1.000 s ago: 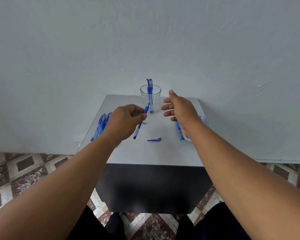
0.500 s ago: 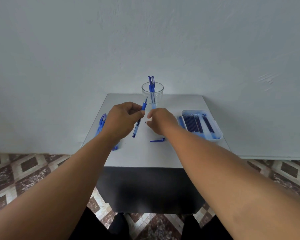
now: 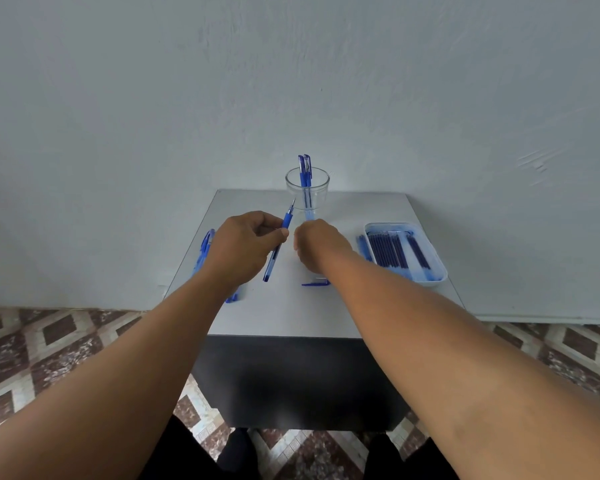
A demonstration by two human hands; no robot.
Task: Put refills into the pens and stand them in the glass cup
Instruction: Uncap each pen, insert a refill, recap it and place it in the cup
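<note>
Left hand (image 3: 243, 247) pinching an uncapped blue pen (image 3: 278, 245) tip-up above the table (image 3: 284, 313), right hand (image 3: 321, 244) just beside it with fingers curled, contents cannot be told, pen cap (image 3: 315, 283) lying below the right hand, glass cup (image 3: 307, 192) with two pens beyond both hands, refill tray (image 3: 405, 252) to the right

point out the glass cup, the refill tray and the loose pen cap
glass cup (image 3: 317, 199): head view, clear side wall
refill tray (image 3: 438, 271): head view, right rim
loose pen cap (image 3: 314, 283): head view, cap body

Light is soft, even and moderately bright; shadows under my arms are faint. Wide-angle distortion stretches my forearms at the edges.
</note>
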